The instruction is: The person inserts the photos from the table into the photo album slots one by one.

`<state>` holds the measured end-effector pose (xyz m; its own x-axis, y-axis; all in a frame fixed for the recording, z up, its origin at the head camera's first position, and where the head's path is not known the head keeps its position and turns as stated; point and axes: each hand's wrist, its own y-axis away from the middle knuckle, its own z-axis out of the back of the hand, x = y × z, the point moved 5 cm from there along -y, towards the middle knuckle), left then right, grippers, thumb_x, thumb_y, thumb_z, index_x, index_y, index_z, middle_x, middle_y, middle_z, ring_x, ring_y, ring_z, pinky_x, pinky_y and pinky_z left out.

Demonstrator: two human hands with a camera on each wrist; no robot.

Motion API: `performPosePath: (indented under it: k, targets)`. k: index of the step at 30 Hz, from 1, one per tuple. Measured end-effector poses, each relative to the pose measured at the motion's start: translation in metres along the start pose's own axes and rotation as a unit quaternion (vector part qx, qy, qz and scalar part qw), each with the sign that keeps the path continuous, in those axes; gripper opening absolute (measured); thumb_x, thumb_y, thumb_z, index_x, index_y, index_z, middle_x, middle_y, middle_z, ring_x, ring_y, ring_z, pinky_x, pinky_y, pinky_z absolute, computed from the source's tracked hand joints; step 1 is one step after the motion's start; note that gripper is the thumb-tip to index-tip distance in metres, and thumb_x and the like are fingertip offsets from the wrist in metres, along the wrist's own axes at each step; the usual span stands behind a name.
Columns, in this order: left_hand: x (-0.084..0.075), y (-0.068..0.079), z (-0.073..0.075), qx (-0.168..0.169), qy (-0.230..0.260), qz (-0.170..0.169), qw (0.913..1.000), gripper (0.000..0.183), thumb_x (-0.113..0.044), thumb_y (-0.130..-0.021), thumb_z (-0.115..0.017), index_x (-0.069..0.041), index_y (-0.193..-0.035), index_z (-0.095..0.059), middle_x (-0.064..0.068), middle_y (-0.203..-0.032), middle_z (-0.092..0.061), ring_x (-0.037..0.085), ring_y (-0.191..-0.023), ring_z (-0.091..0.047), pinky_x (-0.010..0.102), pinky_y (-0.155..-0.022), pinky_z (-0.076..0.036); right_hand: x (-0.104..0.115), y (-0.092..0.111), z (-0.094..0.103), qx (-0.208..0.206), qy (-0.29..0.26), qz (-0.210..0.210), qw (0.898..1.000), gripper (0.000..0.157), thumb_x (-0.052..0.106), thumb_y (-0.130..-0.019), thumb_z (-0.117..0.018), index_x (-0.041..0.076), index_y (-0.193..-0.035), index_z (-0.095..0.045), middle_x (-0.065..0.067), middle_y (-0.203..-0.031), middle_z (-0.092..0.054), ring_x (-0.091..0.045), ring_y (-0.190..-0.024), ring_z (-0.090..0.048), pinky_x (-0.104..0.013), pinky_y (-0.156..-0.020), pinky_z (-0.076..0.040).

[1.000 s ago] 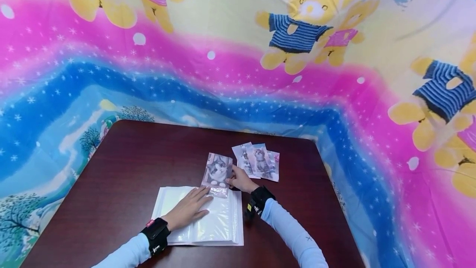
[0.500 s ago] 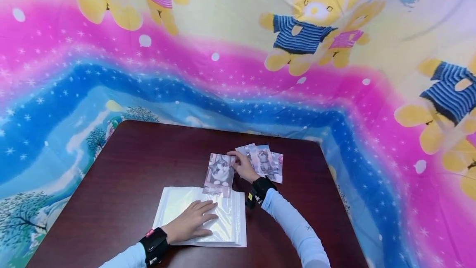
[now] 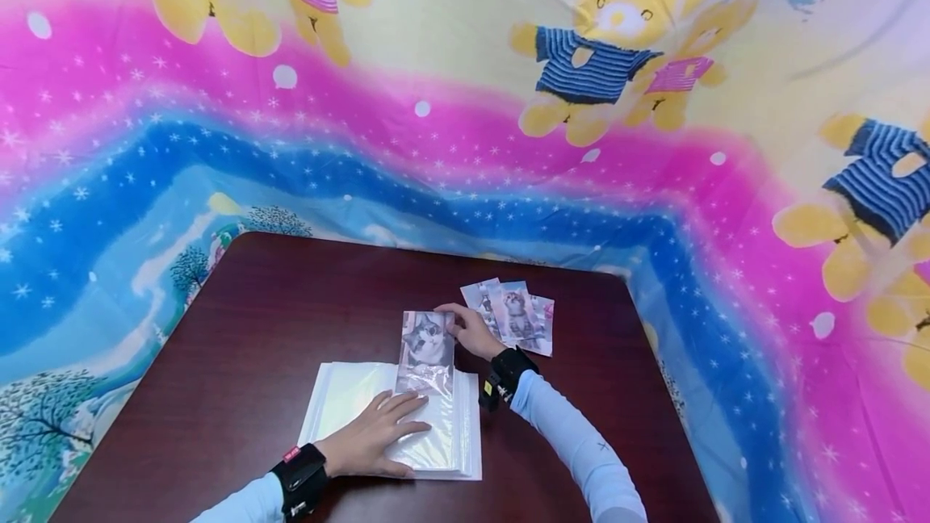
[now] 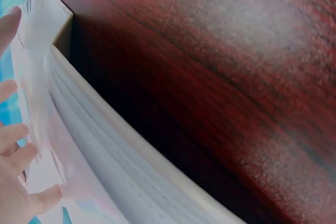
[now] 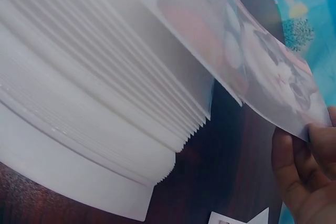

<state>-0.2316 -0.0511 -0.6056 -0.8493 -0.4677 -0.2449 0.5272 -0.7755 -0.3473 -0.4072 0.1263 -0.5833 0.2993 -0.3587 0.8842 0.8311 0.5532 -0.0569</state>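
A photo album with clear sleeves (image 3: 345,390) lies spread on the table. My left hand (image 3: 370,436) rests on its pages, fingers straight and spread. In the head view, a cat photo (image 3: 425,339) has its lower part inside the sleeve on the right-hand page, while its upper part sticks out past the album's far edge. My right hand (image 3: 474,332) pinches this photo at its upper right; the right wrist view shows thumb and fingers on the photo's (image 5: 286,85) corner. Thick layered album pages (image 5: 100,98) fill the left of that view.
Several overlapping cat photos (image 3: 514,311) lie on the dark reddish table (image 3: 327,289) just beyond my right hand. A cloth printed with bears (image 3: 588,63) hangs behind the table and along its sides.
The cat photo has slid toward me, deeper into the sleeve. My right hand shifted from its lower right side up toward its top corner. My left hand moved nearer me on the page.
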Motion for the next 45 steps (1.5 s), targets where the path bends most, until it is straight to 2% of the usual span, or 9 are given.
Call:
performPosePath:
  k: [6,11,14,20,24,27,33,41,45]
  targets:
    - [0.001,-0.002,-0.001,0.005,0.004,0.009,0.9999,0.067,-0.062,-0.080,-0.072,-0.019,-0.131,-0.062,0.016,-0.148,-0.046,0.034,-0.134,-0.042,0.062,-0.100,-0.038,0.000,0.001,-0.006,0.025,-0.003,-0.012,1.000,0.039,-0.012,-0.100,-0.042,-0.003,-0.136,-0.052,-0.023,-0.128,-0.056,-0.050,-0.081,-0.052,-0.064,-0.073,-0.047]
    - [0.001,-0.002,0.000,-0.002,0.005,0.005,1.0000,0.067,-0.060,-0.080,-0.073,-0.018,-0.130,-0.062,0.016,-0.148,-0.046,0.035,-0.134,-0.042,0.063,-0.100,-0.038,-0.002,0.006,-0.010,0.036,-0.014,-0.009,0.999,0.038,-0.011,-0.099,-0.044,-0.006,-0.136,-0.052,-0.030,-0.111,-0.058,-0.053,-0.079,-0.051,-0.064,-0.071,-0.047]
    - [0.000,-0.002,0.000,-0.004,0.007,0.003,1.0000,0.066,-0.060,-0.080,-0.073,-0.018,-0.129,-0.063,0.016,-0.148,-0.046,0.035,-0.134,-0.042,0.063,-0.099,-0.038,-0.004,0.009,-0.012,0.045,-0.015,-0.018,0.999,0.038,-0.011,-0.099,-0.046,-0.005,-0.136,-0.053,-0.030,-0.097,-0.059,-0.049,-0.077,-0.053,-0.060,-0.072,-0.051]
    - [0.001,-0.001,-0.001,0.000,-0.001,0.004,1.0000,0.064,-0.061,-0.083,-0.070,-0.018,-0.129,-0.064,0.015,-0.148,-0.046,0.035,-0.135,-0.041,0.062,-0.099,-0.038,-0.007,0.015,-0.014,0.061,-0.008,-0.039,0.997,0.040,-0.009,-0.099,-0.048,0.003,-0.135,-0.056,-0.021,-0.087,-0.061,-0.035,-0.072,-0.057,-0.048,-0.069,-0.055]
    - [0.001,-0.001,-0.001,-0.001,-0.001,0.004,1.0000,0.064,-0.062,-0.083,-0.069,-0.018,-0.129,-0.064,0.015,-0.147,-0.047,0.035,-0.135,-0.041,0.062,-0.099,-0.038,-0.007,0.019,-0.014,0.067,-0.005,-0.047,0.997,0.039,-0.007,-0.099,-0.048,0.004,-0.135,-0.057,-0.019,-0.086,-0.061,-0.034,-0.074,-0.058,-0.044,-0.070,-0.055]
    - [0.001,0.000,-0.001,-0.003,-0.002,0.003,1.0000,0.063,-0.061,-0.082,-0.070,-0.018,-0.128,-0.064,0.015,-0.147,-0.047,0.035,-0.134,-0.042,0.062,-0.099,-0.038,-0.008,0.022,-0.015,0.069,-0.001,-0.049,0.996,0.035,-0.004,-0.100,-0.048,0.003,-0.132,-0.060,-0.017,-0.096,-0.063,-0.027,-0.074,-0.056,-0.037,-0.067,-0.053]
    - [0.001,0.000,-0.003,-0.001,0.004,0.007,1.0000,0.062,-0.060,-0.082,-0.071,-0.020,-0.128,-0.064,0.014,-0.147,-0.047,0.035,-0.134,-0.042,0.063,-0.100,-0.037,-0.007,0.029,-0.020,0.094,-0.002,-0.034,0.995,0.032,-0.002,-0.102,-0.044,-0.001,-0.130,-0.060,-0.020,-0.112,-0.061,-0.017,-0.065,-0.045,-0.027,-0.059,-0.038]
    - [-0.001,-0.001,-0.002,0.005,-0.006,0.008,0.9999,0.061,-0.061,-0.084,-0.069,-0.020,-0.129,-0.064,0.013,-0.147,-0.047,0.034,-0.134,-0.042,0.062,-0.100,-0.037,-0.012,0.039,-0.028,0.092,-0.020,-0.060,0.994,0.030,-0.001,-0.104,-0.043,-0.001,-0.124,-0.065,-0.017,-0.094,-0.064,-0.030,-0.066,-0.056,-0.035,-0.060,-0.053]
    - [-0.002,0.000,-0.001,0.001,-0.003,0.006,1.0000,0.059,-0.059,-0.083,-0.070,-0.020,-0.128,-0.065,0.014,-0.146,-0.048,0.034,-0.134,-0.043,0.062,-0.100,-0.037,-0.005,0.044,-0.031,0.082,-0.016,-0.042,0.996,0.029,-0.006,-0.102,-0.042,-0.005,-0.117,-0.067,-0.017,-0.101,-0.064,-0.031,-0.062,-0.057,-0.038,-0.057,-0.055]
